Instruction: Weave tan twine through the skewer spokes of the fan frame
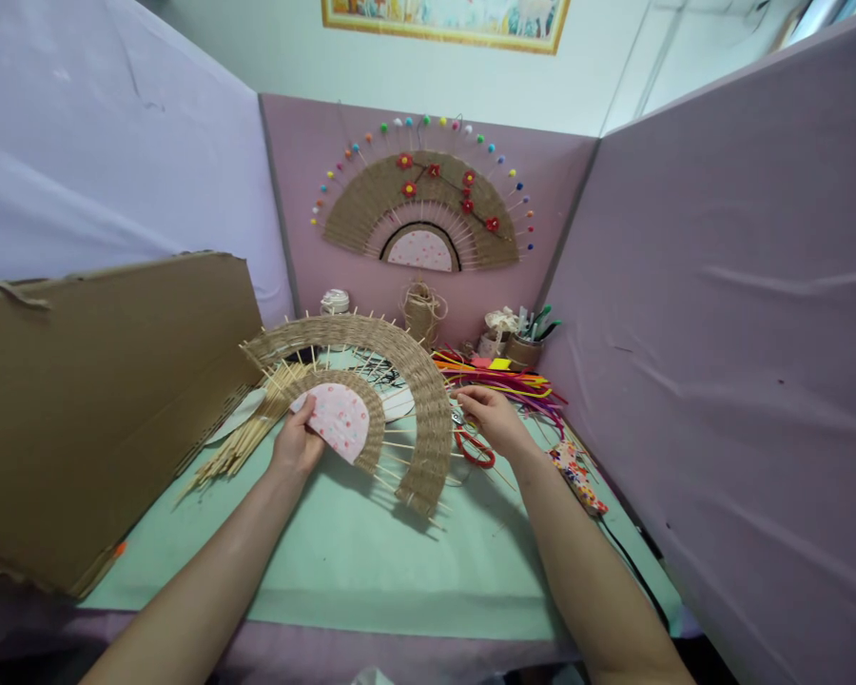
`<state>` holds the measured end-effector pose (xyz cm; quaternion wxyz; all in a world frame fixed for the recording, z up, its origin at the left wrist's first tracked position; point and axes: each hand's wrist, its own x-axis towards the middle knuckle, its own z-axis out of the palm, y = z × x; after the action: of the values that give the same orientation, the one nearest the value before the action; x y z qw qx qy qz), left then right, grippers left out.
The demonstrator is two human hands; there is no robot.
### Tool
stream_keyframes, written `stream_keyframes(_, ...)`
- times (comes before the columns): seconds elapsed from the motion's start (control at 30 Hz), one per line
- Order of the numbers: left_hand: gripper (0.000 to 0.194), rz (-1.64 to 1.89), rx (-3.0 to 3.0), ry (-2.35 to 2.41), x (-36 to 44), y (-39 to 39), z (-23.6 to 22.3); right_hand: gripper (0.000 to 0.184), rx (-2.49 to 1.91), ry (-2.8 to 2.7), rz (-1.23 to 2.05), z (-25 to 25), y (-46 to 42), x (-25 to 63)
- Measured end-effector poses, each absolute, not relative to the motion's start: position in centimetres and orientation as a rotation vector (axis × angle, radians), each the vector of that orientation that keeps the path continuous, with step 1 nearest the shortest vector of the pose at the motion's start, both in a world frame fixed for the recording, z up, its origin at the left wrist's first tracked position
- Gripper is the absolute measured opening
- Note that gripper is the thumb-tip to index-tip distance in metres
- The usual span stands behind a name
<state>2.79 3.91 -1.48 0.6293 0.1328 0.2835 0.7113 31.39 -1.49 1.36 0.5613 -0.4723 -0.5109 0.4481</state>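
Note:
A half-round fan [432,409] of tan twine woven over thin wooden sticks is held tilted above the green tabletop. At its base is a pink spotted half-circle [339,419], gripped by my left hand [300,442] with the thumb on the front. My right hand [496,419] is at the fan's outer right edge, close to the protruding stick ends. Its thumb and fingers are pinched together, and whatever is between them is too small to make out. Just below that hand lie red-handled scissors [477,463], partly hidden behind the fan.
Thin sticks [232,449] lie bundled at left beside a standing cardboard sheet [107,409]. Colourful pipe cleaners [503,379], a twine roll [420,316] and a pen cup [526,353] stand toward the back. A flower-patterned corded tool [577,478] lies right. Another decorated fan [357,205] hangs on the back panel.

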Motion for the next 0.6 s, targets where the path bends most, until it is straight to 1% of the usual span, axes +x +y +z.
stream_keyframes(0.1,0.018,1.608,0.304,0.632,2.8,3.9,-1.4,0.030,-0.958,-1.113,1.261,1.4,-1.6,31.2)
stream_keyframes(0.2,0.018,1.595,0.274,0.624,2.9,3.8,-1.3,0.029,-0.908,-1.070,1.320,1.4,-1.8,30.6)
stream_keyframes(0.43,0.018,1.582,0.191,0.631,2.8,3.9,-1.4,0.028,-0.929,-1.018,1.172,0.9,-1.7,29.4)
stream_keyframes(0.53,0.018,1.590,0.182,0.631,2.7,3.9,-1.4,0.023,-0.971,-1.071,1.077,0.5,-1.4,29.6)
stream_keyframes(0.6,0.018,1.595,0.178,0.631,2.7,3.9,-1.4,0.026,-1.015,-1.143,1.004,0.2,-1.3,29.9)
